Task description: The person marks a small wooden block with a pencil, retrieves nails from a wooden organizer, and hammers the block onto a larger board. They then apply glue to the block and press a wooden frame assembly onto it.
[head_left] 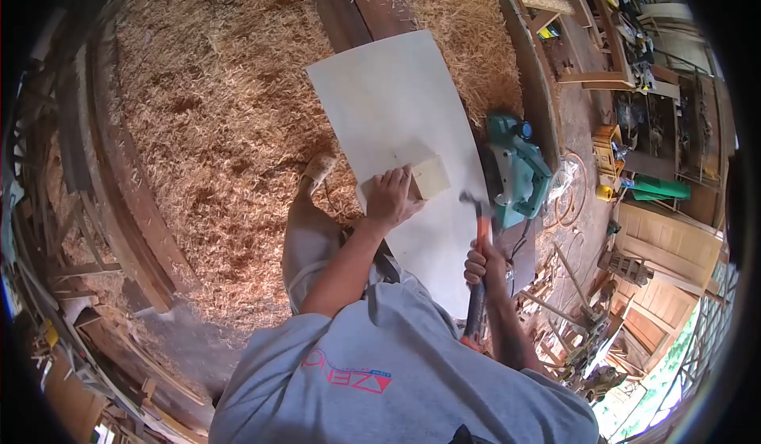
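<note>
A pale wooden block (432,178) rests on a large light-coloured board (380,87) in front of me. My left hand (389,198) is on the block's left side, its fingers bent over the edge and pressing it. To the right, my right hand (486,266) is wrapped round the handle of a hammer (482,234). The hammer's head is raised at the board's right edge, a little right of the block, and slightly blurred. The two do not touch.
A green power tool (519,170) stands just right of the board. Wood shavings (214,127) cover the ground at the left. Long planks (119,174) lie further left. Shelves, a yellow container (606,158) and wooden door panels (662,262) are at the right.
</note>
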The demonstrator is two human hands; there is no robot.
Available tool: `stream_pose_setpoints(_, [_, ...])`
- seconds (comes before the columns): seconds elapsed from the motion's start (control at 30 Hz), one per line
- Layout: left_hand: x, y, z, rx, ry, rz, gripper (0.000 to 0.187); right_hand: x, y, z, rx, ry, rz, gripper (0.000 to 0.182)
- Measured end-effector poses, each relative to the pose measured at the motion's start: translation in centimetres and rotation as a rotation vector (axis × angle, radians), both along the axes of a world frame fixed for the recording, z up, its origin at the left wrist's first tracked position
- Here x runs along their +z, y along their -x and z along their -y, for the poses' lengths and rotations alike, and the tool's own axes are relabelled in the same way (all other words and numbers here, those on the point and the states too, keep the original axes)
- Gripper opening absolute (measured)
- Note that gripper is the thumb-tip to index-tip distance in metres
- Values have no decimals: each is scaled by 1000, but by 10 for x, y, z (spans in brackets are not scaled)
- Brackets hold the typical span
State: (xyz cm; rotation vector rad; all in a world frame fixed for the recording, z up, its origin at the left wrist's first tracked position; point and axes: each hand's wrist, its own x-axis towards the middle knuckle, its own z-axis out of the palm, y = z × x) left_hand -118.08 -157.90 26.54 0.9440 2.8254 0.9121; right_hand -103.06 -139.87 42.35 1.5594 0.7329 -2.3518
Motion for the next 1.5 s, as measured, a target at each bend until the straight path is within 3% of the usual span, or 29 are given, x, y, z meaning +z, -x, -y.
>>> stream_pose_setpoints(0.1, [0, -2, -1, 11, -5, 20, 92, -52, -69, 5, -495, 347, -21, 37])
stream_pose_setpoints(0.17, [0, 1, 1, -1, -43, 17, 88, -53, -78, 20, -474, 301, -87, 35])
stream_pose_setpoints(0.23, [7, 3, 8, -43, -74, 108, 85, -48, -82, 36, -352, -15, 78, 34])
stream_pose_setpoints(0.3, [8, 21, 11, -95, -113, 189, 81, -41, -73, 50, -371, -42, 93, 33])
stream_pose_setpoints(0.37, [8, 52, 20, -302, 12, 572, 78, -38, -54, 68, -340, -95, 170, 31])
stream_pose_setpoints(0.53, [45, 135, -16, -628, 182, 272, 75, -36, 32, 137, -453, -88, 143, 32])
stream_pose_setpoints(0.57, [43, 153, -23, -789, 213, 193, 79, -33, 45, 146, -466, -98, 130, 32])
stream_pose_setpoints(0.7, [33, 185, -40, -1210, 232, -29, 87, -43, 35, 170, -653, -154, 109, 34])
stream_pose_setpoints(0.9, [20, 189, -42, -1294, 89, -191, 88, -43, 52, 192, -918, -190, 251, 32])
stream_pose_setpoints(0.97, [19, 189, -40, -1301, 92, -171, 89, -38, 68, 189, -665, -184, 116, 33])
stream_pose_setpoints(1.23, [17, 189, -43, -1236, -62, -118, 100, -40, 24, 198, -821, -184, 203, 31])
stream_pose_setpoints(1.33, [17, 186, -48, -1286, -123, -35, 109, -24, 8, 190, -505, -353, 304, 27])
stream_pose_setpoints(1.37, [18, 180, -49, -1298, -85, 12, 109, -21, 4, 189, -507, -363, 308, 27])
stream_pose_setpoints(1.43, [20, 177, -50, -1301, -55, 69, 110, -16, 2, 188, 52, -786, 469, 27])
stream_pose_setpoints(1.5, [24, 176, -50, -1275, -26, 156, 110, -9, 6, 181, 183, -926, 479, 30])
